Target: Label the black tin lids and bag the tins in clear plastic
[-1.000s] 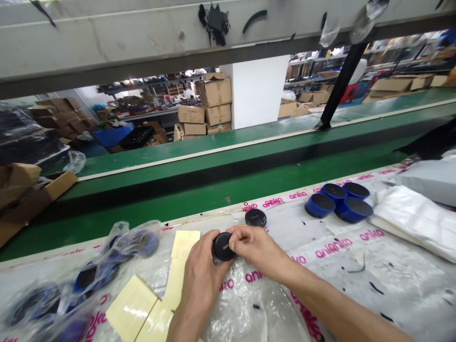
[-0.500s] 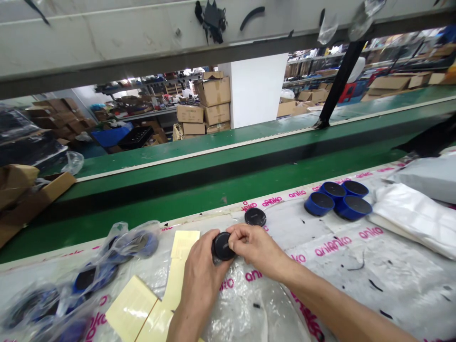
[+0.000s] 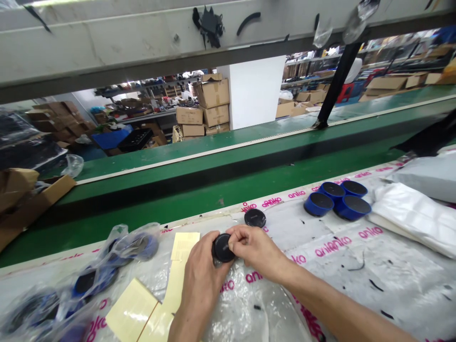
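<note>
A round black disc [image 3: 223,248] is held between my two hands above the plastic-covered table. My left hand [image 3: 204,266] wraps its left and lower edge with fingers and thumb. My right hand [image 3: 251,244] has its fingers pinched together at the disc's right edge; whether something small is between them is hidden. Just behind the hands lies a similar black disc [image 3: 255,217]. Yellow paper sheets [image 3: 132,304] lie left of my left wrist.
Blue round pieces with black tops [image 3: 352,207] stand at the right beside white bags [image 3: 416,216]. Plastic-wrapped blue pieces [image 3: 87,280] lie at the left. Behind the table runs a green conveyor [image 3: 199,187]; a black post [image 3: 337,88] rises from its far side.
The view has shifted very slightly. Both hands keep nearly the same hold on the black disc.
</note>
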{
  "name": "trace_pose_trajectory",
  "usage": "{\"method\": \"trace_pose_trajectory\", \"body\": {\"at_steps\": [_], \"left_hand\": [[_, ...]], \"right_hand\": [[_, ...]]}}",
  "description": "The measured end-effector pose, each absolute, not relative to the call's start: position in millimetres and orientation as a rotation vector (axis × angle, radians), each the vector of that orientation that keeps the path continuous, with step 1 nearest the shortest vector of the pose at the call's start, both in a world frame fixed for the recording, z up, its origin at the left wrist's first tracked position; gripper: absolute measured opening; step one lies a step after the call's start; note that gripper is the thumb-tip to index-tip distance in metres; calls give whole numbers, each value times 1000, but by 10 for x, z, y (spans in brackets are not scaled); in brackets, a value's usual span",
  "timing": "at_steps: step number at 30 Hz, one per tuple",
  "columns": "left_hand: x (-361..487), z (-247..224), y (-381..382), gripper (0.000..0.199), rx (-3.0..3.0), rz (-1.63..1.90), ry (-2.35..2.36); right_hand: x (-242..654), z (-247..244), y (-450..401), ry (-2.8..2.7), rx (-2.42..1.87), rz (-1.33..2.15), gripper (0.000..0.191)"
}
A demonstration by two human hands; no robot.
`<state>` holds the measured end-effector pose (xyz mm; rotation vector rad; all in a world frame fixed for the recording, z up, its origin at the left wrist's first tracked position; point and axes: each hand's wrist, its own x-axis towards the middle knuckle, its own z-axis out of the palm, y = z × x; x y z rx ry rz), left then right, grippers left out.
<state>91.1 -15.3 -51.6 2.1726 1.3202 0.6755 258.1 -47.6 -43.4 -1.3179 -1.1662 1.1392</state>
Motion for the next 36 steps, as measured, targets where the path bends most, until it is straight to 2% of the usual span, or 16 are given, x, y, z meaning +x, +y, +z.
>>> {"method": "trace_pose_trajectory", "body": {"at_steps": [14, 26, 36], "left_hand": [[919, -525, -157, 45, 2140, 697, 1320], [922, -547, -166, 55, 2095, 694, 1351], [928, -524, -165, 52, 2100, 670, 1345]], "right_hand": [[2552, -472, -485, -1134, -1368, 1105, 10], [2556, -463, -494, -1117, -1375, 1106, 9], [2535, -491, -485, -1112, -1383, 1095, 10]]}}
